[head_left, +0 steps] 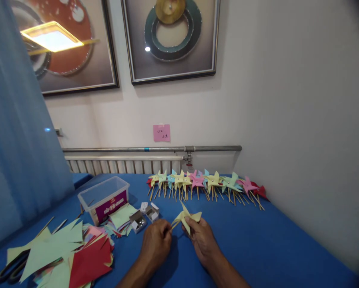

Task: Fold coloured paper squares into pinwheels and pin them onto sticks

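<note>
A pale yellow paper pinwheel (183,217) is held up over the blue table, its blades folded in toward the middle. My right hand (203,239) grips it from the right, with the thumb pressed close to its centre. On the other side, my left hand (157,239) is closed, its fingertips pinching a thin pale stick (175,225) that runs to the pinwheel. Part of the stick is hidden by the fingers. Just beyond my left hand stand a small open box of shiny pins (138,221) and another small open box (152,212).
Finished pinwheels (197,182) on sticks lie in a row along the back. At left are a clear plastic bin (104,198), cut paper sheets (91,260) and black-handled scissors (13,267). A blue curtain (23,120) hangs left; a radiator (122,165) runs along the wall.
</note>
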Tool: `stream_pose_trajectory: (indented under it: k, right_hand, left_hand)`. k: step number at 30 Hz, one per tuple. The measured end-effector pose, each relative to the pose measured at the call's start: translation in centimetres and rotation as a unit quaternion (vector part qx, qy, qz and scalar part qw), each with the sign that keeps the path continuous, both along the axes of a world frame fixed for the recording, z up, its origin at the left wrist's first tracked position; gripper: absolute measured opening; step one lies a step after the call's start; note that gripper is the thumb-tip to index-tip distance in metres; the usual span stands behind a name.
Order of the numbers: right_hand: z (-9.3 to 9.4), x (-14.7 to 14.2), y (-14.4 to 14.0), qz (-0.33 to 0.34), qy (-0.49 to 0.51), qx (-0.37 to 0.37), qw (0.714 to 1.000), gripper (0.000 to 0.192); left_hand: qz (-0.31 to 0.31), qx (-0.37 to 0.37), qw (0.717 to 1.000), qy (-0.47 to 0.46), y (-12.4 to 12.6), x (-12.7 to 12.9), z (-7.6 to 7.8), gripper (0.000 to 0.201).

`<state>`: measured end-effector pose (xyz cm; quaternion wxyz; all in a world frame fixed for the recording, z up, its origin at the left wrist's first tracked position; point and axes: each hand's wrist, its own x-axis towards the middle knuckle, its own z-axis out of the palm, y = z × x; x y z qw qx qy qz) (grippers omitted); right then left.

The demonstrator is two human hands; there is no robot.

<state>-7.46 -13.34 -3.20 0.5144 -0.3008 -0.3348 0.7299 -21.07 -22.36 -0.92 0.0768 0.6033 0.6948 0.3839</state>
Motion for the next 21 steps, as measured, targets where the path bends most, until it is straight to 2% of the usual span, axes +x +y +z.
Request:
stream_pose_trajectory:
  k: [13,21]
  right_hand:
    - [-0.01,-0.02,0.02,-0.007,-0.005,0.017,1.000,0.030]
    - [-0.07,-0.07,0.15,-0.018,-0.021,0.030,0.999,0.025]
  left_hand:
    - [-0.006,0.006,1.000,-0.002,-0.04,0.00,0.01,0.020]
    - [-0.007,0.019,1.000,0.015,0.00,0.21,-0.63,0.020]
